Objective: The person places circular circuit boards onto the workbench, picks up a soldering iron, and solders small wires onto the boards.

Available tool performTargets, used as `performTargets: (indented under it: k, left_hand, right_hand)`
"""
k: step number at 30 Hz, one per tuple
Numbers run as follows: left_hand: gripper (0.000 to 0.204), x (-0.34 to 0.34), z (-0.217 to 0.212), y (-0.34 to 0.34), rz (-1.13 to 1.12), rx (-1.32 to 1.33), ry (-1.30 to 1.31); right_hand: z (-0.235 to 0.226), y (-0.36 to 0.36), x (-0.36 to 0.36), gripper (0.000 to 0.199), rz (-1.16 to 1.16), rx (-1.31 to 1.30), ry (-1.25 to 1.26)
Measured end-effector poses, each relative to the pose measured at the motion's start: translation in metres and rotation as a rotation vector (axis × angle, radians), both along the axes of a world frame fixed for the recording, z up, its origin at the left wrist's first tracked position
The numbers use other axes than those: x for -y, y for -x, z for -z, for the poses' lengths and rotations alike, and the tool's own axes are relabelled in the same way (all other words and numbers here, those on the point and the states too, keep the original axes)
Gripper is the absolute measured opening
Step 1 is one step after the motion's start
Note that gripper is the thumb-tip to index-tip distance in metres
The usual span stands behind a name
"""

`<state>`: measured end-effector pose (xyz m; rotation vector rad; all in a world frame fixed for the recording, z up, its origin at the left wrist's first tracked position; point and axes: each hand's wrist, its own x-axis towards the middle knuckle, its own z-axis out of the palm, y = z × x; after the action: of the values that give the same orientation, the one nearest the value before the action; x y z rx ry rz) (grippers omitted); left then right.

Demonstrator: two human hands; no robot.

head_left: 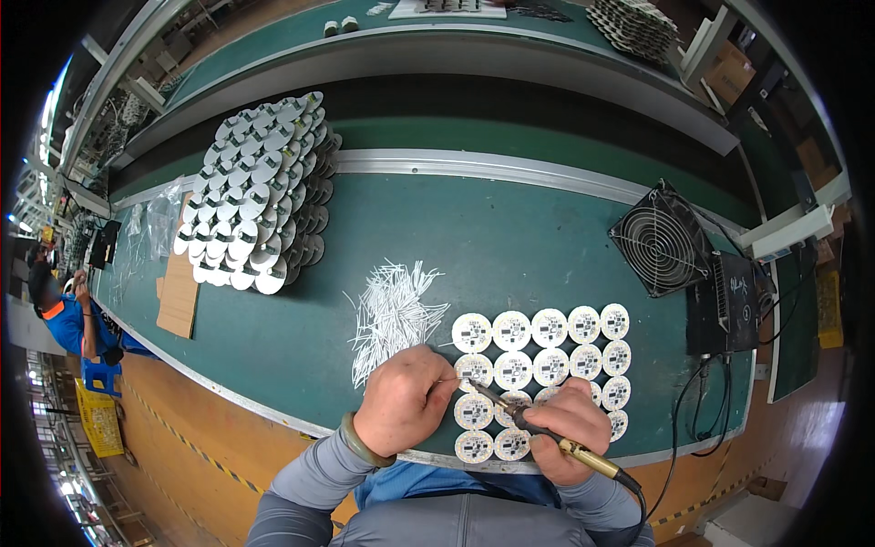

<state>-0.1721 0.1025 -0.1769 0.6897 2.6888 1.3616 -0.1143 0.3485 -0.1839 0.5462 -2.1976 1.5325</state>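
Right hand closed round soldering iron, tip at round board, lower centre of frame. Left hand pinched beside it; grip on wire: cannot tell. Progress seems early: wire pile, left of centre, plentiful; no obvious wires on other boards.

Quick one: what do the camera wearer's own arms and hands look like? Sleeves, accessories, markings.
Both sleeves are long, plain grey and close-fitting: left sleeve, right sleeve. The left hand and right hand are ungloved. A smooth, rounded, greenish bangle circles the left wrist; none shows on the right. I see no markings on either sleeve.
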Motion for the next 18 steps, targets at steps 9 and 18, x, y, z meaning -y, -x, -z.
performTargets:
  k: [9,18]
  left_hand:
    - [0.009,-0.001,-0.0008,0.0007,-0.005,0.005,0.002]
    - [0.008,-0.0035,-0.0006,0.0012,-0.005,-0.006,-0.003]
  right_hand:
    - [0.0034,-0.0005,-0.0008,0.029,0.033,-0.011,0.063]
    - [-0.0024,-0.0038,-0.0063,0.03,0.02,-0.04,0.034]
